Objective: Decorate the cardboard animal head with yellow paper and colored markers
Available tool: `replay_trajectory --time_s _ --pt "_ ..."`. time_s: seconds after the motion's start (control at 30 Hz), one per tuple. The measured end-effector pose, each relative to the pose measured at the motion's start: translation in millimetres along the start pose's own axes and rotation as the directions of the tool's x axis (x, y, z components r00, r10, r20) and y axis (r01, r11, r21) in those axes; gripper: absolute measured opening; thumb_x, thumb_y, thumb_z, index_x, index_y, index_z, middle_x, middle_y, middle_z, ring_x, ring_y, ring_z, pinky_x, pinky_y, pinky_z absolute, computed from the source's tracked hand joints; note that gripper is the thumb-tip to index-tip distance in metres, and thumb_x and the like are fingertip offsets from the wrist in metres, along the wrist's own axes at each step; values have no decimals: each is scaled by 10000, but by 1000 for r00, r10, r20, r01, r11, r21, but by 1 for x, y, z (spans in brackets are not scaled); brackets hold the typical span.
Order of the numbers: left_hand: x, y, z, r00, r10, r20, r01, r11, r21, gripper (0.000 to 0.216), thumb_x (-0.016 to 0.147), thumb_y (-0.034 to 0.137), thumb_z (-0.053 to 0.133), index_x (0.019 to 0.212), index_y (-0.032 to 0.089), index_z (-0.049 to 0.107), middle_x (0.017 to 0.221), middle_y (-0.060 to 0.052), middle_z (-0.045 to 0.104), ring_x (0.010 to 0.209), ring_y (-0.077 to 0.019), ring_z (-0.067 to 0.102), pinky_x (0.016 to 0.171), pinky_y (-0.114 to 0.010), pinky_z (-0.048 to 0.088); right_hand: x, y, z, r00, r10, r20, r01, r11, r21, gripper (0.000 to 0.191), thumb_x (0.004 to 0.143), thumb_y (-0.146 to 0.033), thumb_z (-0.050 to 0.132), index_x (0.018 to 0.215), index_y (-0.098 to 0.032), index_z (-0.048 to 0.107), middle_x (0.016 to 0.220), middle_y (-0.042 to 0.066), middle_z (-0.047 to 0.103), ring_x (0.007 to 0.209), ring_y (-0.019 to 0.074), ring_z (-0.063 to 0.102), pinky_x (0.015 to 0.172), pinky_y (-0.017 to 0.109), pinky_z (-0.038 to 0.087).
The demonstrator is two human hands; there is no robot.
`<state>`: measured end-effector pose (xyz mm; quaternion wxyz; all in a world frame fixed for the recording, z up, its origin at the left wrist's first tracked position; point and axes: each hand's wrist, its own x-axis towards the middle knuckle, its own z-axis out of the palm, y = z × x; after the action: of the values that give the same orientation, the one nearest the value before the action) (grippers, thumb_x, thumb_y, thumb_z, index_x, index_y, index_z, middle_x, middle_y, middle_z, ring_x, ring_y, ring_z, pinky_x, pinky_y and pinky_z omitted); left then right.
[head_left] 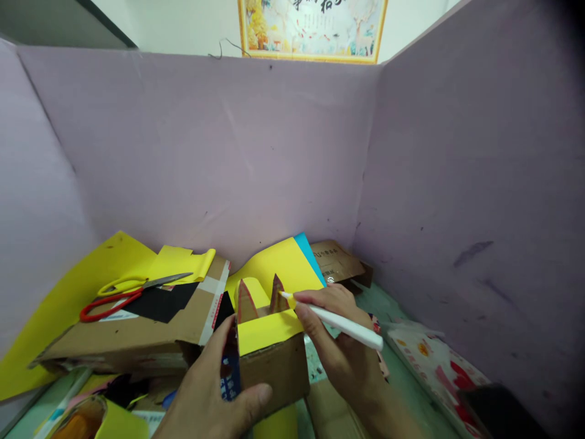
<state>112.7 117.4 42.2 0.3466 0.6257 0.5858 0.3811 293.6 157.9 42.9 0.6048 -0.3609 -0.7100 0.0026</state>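
My left hand grips a small cardboard box from the left, thumb across its front. A strip of yellow paper covers the box's top edge, and two pointed cardboard pieces stand up behind it. My right hand holds a white pen like a pencil, its tip touching the yellow paper at the box's upper right corner.
Two pairs of scissors, yellow and red, lie on a flat cardboard box at the left with black paper. Yellow sheets and a blue sheet lean on the purple partition walls. A patterned sheet lies at the right.
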Motion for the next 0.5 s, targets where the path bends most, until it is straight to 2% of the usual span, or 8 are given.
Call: replay_trajectory --time_s 0.1,0.27,0.5 --pt "-1 0 -1 1000 4 23 -4 1000 -14 773 668 413 608 1357 210 324 1362 -104 514 1273 -323 435 1056 -436 352 1 0 0 1000 -13 0 13 1000 0 116 833 -148 572 900 -228 624 811 4 716 732 170 632 824 387 371" --pt "-1 2 -3 999 -18 47 17 1000 18 791 673 429 602 1362 190 295 1394 -121 476 1304 -312 398 1085 -424 312 1 -1 -4 999 -24 34 25 999 -31 83 826 -170 574 789 -222 627 734 -10 706 678 167 622 818 395 366" --pt "-2 6 2 999 -27 -34 27 1000 -5 776 652 462 595 1335 195 342 1405 -122 460 1337 -329 337 1120 -478 221 3 1 -2 999 -23 27 23 1000 -5 100 842 -161 566 890 -213 637 796 18 716 734 180 620 745 377 400"
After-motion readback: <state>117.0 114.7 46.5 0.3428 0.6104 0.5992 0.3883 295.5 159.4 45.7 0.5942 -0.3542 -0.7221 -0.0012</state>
